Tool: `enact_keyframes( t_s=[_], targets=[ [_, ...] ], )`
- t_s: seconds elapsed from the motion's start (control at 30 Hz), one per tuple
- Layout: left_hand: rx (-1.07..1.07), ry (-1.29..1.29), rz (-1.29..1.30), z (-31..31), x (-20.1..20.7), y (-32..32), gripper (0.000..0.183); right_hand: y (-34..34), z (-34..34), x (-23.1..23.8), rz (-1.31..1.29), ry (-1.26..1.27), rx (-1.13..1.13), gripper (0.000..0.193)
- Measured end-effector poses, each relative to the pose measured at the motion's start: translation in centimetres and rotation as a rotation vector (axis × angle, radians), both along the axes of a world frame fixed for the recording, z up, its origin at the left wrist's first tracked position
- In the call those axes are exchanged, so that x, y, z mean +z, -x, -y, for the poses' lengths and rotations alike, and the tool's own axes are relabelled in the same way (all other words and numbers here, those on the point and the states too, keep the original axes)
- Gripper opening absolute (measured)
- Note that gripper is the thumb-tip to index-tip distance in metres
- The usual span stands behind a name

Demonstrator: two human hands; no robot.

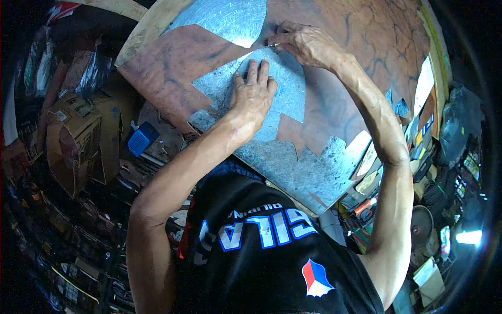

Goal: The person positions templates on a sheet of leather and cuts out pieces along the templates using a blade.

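Observation:
My left hand [253, 94] lies with its fingers extended, pressing on a mottled grey sheet-like piece [290, 89]. Beyond it, my right hand [308, 46] bends over the far edge of that piece. Its fingers are closed, and a small shiny bit shows at the tips, too little to name. Under and around the grey piece spreads a large brown, leather-like sheet [162, 73] with dark vein marks and jagged cut edges. A second grey area [225, 23] shows past the far side of the sheet.
The work board has a grey, scratched surface [293, 167] near my body and a pale wooden rim [130, 44]. At the left stand a cardboard box [76, 136] and a blue plastic object [142, 139]. Scraps and an orange-handled tool [365, 206] clutter the right, near a lit lamp [468, 237].

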State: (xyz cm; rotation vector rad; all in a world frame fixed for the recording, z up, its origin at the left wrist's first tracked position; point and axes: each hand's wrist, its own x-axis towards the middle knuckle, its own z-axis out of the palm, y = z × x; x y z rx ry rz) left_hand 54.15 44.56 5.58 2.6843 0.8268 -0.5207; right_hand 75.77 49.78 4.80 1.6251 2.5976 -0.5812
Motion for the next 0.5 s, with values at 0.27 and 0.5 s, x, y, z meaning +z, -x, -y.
enact_keyframes(
  t_s=[0.27,0.5],
  targets=[
    [-0.020,0.003,-0.041,-0.4,1.0,-0.1,0.087,-0.4,0.7,0.8,-0.044,-0.096,0.000,0.025],
    [-0.019,0.019,-0.053,-0.3,1.1,-0.1,0.087,-1.2,1.5,0.2,-0.030,0.007,-0.032,0.027]
  ],
)
